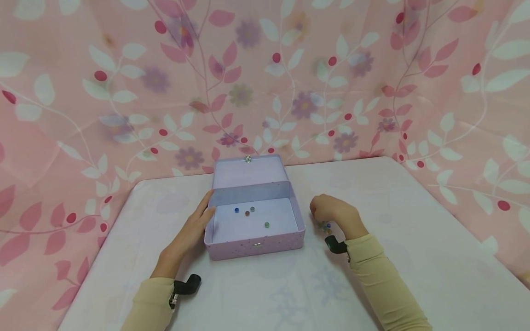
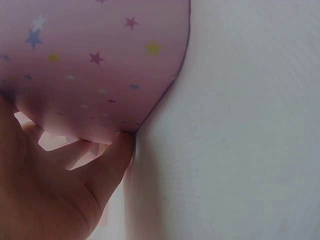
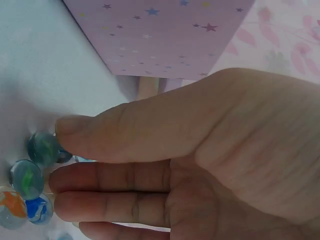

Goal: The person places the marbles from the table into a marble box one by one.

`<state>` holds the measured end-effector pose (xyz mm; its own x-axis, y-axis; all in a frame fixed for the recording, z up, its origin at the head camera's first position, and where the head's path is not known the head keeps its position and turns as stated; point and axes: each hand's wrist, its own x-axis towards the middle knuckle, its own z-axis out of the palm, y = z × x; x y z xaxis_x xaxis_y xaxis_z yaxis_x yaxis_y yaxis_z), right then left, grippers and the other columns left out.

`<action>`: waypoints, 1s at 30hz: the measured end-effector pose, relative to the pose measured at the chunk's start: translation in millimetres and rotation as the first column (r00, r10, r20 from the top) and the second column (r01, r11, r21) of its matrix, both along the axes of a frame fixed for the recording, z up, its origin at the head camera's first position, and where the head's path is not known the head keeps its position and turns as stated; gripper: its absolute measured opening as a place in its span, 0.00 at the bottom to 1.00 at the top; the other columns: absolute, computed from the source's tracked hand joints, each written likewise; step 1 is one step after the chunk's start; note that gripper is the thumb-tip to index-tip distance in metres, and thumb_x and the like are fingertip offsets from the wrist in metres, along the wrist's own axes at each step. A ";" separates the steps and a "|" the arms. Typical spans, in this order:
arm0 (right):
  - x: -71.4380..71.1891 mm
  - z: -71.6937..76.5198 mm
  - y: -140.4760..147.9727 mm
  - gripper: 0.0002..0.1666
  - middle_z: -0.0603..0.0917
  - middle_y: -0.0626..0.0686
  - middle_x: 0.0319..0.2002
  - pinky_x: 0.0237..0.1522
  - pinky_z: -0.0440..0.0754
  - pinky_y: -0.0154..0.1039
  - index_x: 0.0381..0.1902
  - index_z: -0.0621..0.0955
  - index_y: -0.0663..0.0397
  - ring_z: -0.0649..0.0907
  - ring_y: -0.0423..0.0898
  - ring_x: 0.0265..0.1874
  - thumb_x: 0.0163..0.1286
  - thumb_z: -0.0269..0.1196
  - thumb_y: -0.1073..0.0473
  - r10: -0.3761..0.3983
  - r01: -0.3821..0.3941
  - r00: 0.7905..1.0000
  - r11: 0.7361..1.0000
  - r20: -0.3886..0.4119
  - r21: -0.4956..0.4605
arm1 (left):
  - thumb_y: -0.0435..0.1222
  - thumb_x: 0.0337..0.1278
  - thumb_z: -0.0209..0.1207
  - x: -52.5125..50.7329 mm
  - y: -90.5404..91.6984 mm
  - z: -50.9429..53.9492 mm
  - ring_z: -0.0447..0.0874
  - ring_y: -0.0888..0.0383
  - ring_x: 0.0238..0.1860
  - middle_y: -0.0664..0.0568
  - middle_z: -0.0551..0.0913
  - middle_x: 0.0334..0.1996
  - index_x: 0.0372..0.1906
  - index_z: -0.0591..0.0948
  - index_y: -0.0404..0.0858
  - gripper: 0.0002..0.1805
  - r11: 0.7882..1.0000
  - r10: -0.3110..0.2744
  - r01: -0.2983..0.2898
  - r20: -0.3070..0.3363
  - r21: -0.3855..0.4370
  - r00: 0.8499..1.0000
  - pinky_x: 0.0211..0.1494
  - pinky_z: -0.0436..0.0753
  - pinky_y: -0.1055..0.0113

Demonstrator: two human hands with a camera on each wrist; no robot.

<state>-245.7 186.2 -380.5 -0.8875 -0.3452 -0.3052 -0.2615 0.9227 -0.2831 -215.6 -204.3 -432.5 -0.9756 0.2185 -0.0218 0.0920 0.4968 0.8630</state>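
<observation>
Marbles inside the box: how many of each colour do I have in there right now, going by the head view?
Blue marble: 1
Orange-brown marble: 1
Green marbles: 2
Total visible in the box: 4

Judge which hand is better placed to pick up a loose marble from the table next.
Probably the right hand: it is down beside the loose marbles. The left hand holds the left side of the box, which stands between it and them.
</observation>
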 end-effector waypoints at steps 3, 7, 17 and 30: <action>0.9 -1.2 -2.0 0.08 0.82 0.52 0.26 0.27 0.75 0.36 0.29 0.84 0.60 0.78 0.44 0.24 0.60 0.58 0.71 -0.001 0.001 1.000 1.000 0.004 0.004 | 0.62 0.74 0.36 -2.2 -1.0 -4.1 0.37 0.46 0.82 0.60 0.40 0.82 0.79 0.41 0.68 0.34 1.000 0.006 -0.006 -0.010 -0.005 1.000 0.77 0.44 0.32; 1.8 -2.7 -4.0 0.10 0.81 0.51 0.25 0.27 0.75 0.36 0.26 0.83 0.57 0.78 0.44 0.24 0.61 0.56 0.71 0.014 -0.013 1.000 1.000 -0.004 0.022 | 0.63 0.73 0.36 -2.5 -1.6 -4.4 0.37 0.46 0.82 0.59 0.40 0.82 0.79 0.40 0.68 0.35 1.000 0.007 -0.007 -0.013 -0.010 1.000 0.77 0.44 0.32; 0.5 -3.4 -6.4 0.10 0.81 0.51 0.27 0.30 0.76 0.38 0.24 0.81 0.54 0.77 0.46 0.27 0.62 0.57 0.69 0.018 -0.017 1.000 0.999 -0.023 0.052 | 0.64 0.72 0.35 -2.3 -0.7 -3.3 0.38 0.48 0.82 0.61 0.41 0.81 0.78 0.41 0.69 0.35 1.000 0.018 -0.018 -0.002 -0.013 1.000 0.77 0.44 0.32; -0.2 -6.1 -7.1 0.09 0.80 0.51 0.28 0.31 0.75 0.39 0.26 0.81 0.53 0.76 0.46 0.28 0.64 0.57 0.67 0.000 0.001 1.000 0.998 -0.022 0.061 | 0.64 0.72 0.35 -2.5 -1.1 -3.0 0.37 0.47 0.82 0.60 0.40 0.82 0.78 0.40 0.69 0.35 1.000 0.017 -0.017 0.001 -0.015 1.000 0.77 0.44 0.31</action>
